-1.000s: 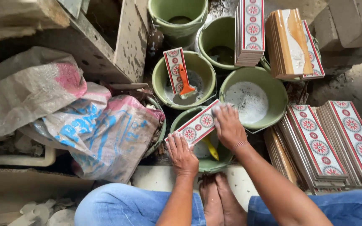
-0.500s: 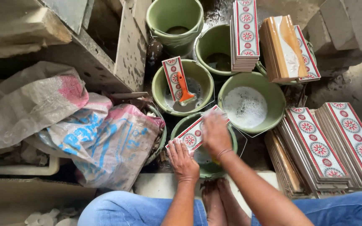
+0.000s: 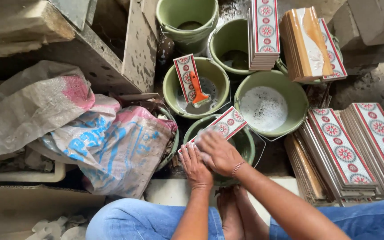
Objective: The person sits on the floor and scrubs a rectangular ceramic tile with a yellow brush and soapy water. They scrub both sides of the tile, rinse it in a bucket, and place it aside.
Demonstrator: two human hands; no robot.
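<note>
A long patterned tile point(image 3: 228, 124), white with red rosettes and a red edge, lies slanted across the rim of a green bucket point(image 3: 249, 142) in front of me. My left hand point(image 3: 195, 165) grips the tile's near end. My right hand point(image 3: 218, 151) presses flat on the tile's face near the middle, and its fingers look blurred. Both hands hide the tile's lower half. My bare feet point(image 3: 232, 213) show below the bucket.
Another tile point(image 3: 184, 75) and an orange scraper point(image 3: 198, 90) stand in a bucket point(image 3: 218, 73) behind. A bucket of foamy water point(image 3: 264, 108) sits right. Tile stacks point(image 3: 356, 151) fill the right side, with a further stack of tiles point(image 3: 264, 31) at the back. Crumpled sacks point(image 3: 94, 142) lie left.
My right hand has slid down the tile toward my left hand, uncovering the tile's far end. The left hand has stayed at the near end.
</note>
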